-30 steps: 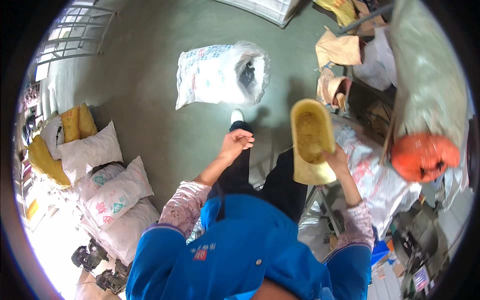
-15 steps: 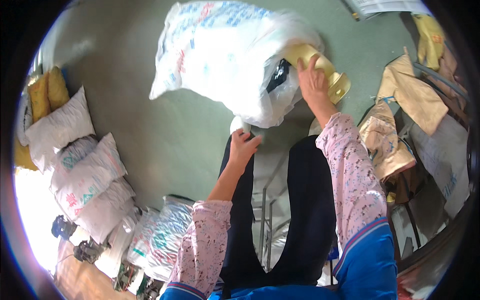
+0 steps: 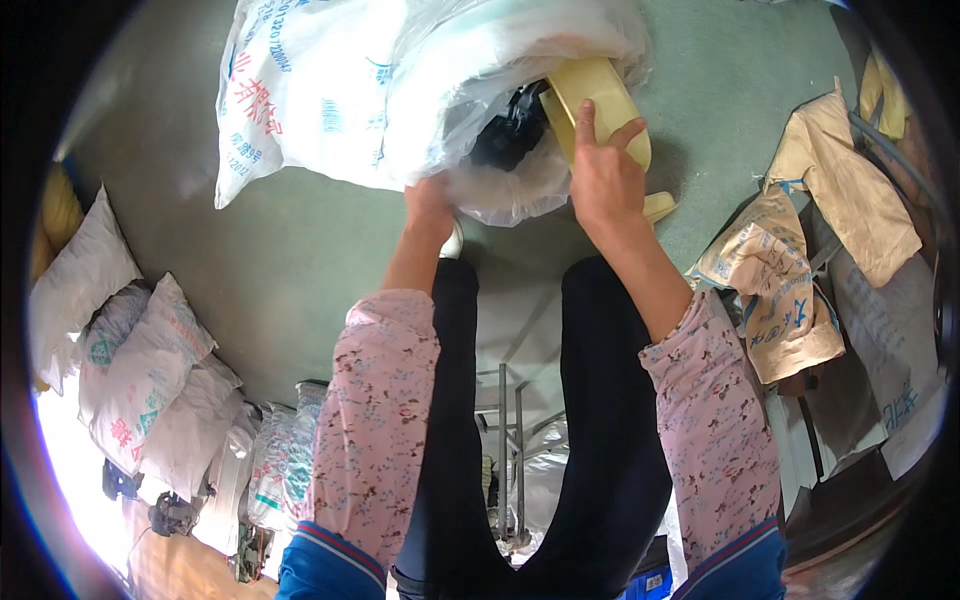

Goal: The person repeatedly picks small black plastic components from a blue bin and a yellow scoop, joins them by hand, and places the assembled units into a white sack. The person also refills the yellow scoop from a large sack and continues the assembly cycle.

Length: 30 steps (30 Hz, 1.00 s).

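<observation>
Since before, the right hand (image 3: 603,180) pushed the pale yellow scoop (image 3: 590,100) deeper into the sack (image 3: 330,90), gripping it; its long axis pointed toward eleven o'clock. The left hand (image 3: 430,205) clutched the sack's plastic liner (image 3: 500,190).

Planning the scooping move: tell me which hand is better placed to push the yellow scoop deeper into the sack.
Right. The right hand already grips the yellow scoop at the sack's mouth; the left hand holds the plastic liner open.
</observation>
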Each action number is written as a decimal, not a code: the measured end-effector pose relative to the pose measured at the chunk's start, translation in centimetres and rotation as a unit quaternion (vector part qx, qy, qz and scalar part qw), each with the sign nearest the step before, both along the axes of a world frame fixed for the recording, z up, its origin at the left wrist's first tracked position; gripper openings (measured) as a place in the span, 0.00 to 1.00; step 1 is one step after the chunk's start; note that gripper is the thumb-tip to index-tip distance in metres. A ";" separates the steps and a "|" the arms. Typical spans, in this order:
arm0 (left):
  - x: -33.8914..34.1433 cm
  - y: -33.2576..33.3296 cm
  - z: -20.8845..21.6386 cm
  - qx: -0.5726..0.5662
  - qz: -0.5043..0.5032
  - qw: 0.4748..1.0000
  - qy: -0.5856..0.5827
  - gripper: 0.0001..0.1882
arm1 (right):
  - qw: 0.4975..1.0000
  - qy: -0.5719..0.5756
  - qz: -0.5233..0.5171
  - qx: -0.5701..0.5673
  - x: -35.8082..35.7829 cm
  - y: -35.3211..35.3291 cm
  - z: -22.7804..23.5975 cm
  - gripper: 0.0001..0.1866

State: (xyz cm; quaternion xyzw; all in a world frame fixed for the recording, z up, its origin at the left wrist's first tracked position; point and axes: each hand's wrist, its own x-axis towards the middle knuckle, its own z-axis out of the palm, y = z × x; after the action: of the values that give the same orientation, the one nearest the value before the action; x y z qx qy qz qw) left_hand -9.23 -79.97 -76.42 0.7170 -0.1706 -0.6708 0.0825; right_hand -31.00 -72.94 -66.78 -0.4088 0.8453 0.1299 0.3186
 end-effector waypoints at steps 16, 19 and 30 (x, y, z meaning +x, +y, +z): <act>-1.7 -4.4 6.5 0.069 -0.132 0.984 0.093 0.21 | 0.971 -0.193 -0.021 -0.136 -3.6 0.0 -2.0 0.38; -5.0 -1.4 12.9 0.051 0.000 0.992 0.112 0.21 | 0.958 -0.260 -0.105 -0.064 -5.9 0.6 -4.0 0.41; -6.6 -3.0 16.3 -0.100 -0.443 0.891 0.002 0.10 | 0.969 -0.199 -0.006 -0.144 -3.4 -2.9 -1.5 0.32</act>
State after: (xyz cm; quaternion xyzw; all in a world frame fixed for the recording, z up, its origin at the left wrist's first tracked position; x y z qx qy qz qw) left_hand -15.86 -83.00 -60.15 0.5537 -0.5364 -0.6186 -0.1517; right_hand -34.39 -75.83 -68.24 -0.4632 0.7769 -0.0795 0.4191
